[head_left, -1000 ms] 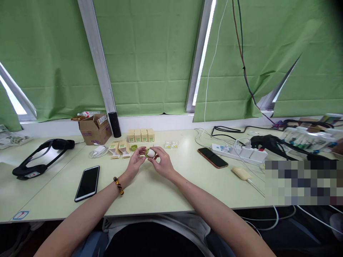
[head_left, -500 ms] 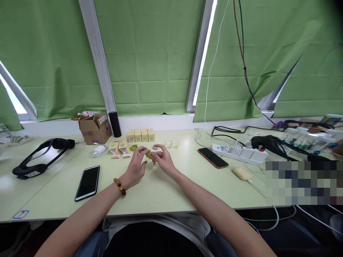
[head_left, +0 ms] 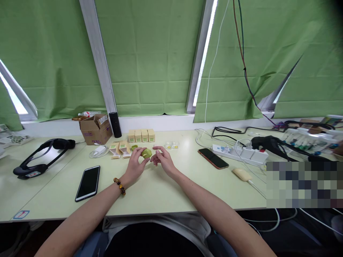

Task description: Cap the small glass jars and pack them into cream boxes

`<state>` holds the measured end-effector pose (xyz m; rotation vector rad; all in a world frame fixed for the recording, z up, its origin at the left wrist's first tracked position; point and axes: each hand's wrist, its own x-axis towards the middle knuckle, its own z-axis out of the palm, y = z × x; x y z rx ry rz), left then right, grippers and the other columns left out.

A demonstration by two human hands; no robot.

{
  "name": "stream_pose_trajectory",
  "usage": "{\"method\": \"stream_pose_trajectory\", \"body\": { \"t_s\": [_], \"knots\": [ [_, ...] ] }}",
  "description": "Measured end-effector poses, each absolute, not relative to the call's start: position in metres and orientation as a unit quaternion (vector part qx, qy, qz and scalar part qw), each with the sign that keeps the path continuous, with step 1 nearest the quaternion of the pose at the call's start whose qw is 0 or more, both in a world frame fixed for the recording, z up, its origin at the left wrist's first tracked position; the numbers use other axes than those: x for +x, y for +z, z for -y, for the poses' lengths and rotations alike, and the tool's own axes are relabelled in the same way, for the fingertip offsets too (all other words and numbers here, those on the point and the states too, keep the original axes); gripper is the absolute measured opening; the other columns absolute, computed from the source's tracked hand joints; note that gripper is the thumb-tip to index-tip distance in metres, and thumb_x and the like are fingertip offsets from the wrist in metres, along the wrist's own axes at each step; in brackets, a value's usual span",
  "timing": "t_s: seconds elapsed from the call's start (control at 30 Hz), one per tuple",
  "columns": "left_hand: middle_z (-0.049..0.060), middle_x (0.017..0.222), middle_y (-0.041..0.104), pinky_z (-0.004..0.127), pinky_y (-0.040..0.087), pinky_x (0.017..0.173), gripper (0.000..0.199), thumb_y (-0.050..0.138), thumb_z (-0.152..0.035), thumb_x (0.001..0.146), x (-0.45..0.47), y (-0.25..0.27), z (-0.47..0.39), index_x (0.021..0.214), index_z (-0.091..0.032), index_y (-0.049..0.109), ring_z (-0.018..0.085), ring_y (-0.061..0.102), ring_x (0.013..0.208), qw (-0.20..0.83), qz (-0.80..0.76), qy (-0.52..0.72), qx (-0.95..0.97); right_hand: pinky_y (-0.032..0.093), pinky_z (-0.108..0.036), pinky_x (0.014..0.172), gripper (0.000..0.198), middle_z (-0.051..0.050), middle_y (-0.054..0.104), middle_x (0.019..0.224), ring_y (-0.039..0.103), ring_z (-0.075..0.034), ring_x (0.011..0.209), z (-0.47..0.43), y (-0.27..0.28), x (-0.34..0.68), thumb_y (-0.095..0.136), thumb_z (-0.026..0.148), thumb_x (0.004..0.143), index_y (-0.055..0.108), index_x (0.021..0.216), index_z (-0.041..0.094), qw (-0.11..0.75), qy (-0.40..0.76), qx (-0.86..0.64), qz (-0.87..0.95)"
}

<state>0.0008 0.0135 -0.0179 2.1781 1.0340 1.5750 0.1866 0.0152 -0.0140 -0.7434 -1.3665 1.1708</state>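
Held now in the left hand (head_left: 135, 165), fingertips pinching it just above the bench (head_left: 160, 192): a small green case (head_left: 146, 153). Shut, no more white inside showing (a second ago open between both hands). Right hand (head_left: 164, 161) loose, fingers spread, beside the case, apart. Behind, four small boxes (head_left: 141, 135).

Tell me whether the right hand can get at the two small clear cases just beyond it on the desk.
Probably yes. The right hand has its grip open and holds nothing, and only bare desk lies between it and the clear cases. The left hand holds the green case, off to the side.
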Motion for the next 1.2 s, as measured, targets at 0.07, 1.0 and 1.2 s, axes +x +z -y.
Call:
{"method": "stream_pose_trajectory", "body": {
  "t_s": [0.07,1.0,1.2],
  "knots": [
    [0.013,0.128,0.062,0.042,0.053,0.102,0.04,0.07,-0.035,0.093,0.001,-0.021,-0.021,0.13,-0.022,0.065,0.025,0.063,0.117,0.211,-0.373,0.578,0.694,0.045,-0.03,0.06,0.036,0.001,0.071,0.069,0.058,-0.016,0.057,-0.02,-0.017,0.191,0.058,0.053,0.095,0.057,0.116,0.024,0.56,0.422,-0.377,0.605],
    [0.008,0.103,0.074,0.038,0.062,0.089,0.054,0.078,-0.049,0.086,-0.006,-0.033,-0.05,0.125,-0.015,0.062,0.015,0.073,0.083,0.481,-0.358,0.641,0.479,0.035,-0.046,0.099,0.023,-0.017,0.058,0.119,0.042,-0.034,0.116,-0.084,-0.017,0.269,0.061,0.02,0.089,0.079,0.103,0.021,0.264,-0.08,-0.633,0.723],
    [0.009,0.106,0.074,0.039,0.062,0.09,0.052,0.077,-0.049,0.087,-0.006,-0.033,-0.049,0.124,-0.015,0.063,0.016,0.074,0.084,0.483,-0.358,0.642,0.476,0.035,-0.051,0.107,0.007,-0.015,0.061,0.118,0.043,-0.034,0.123,-0.082,-0.009,0.257,0.067,0.017,0.081,0.073,0.077,0.02,0.419,0.143,-0.611,0.656]
  ]
}}
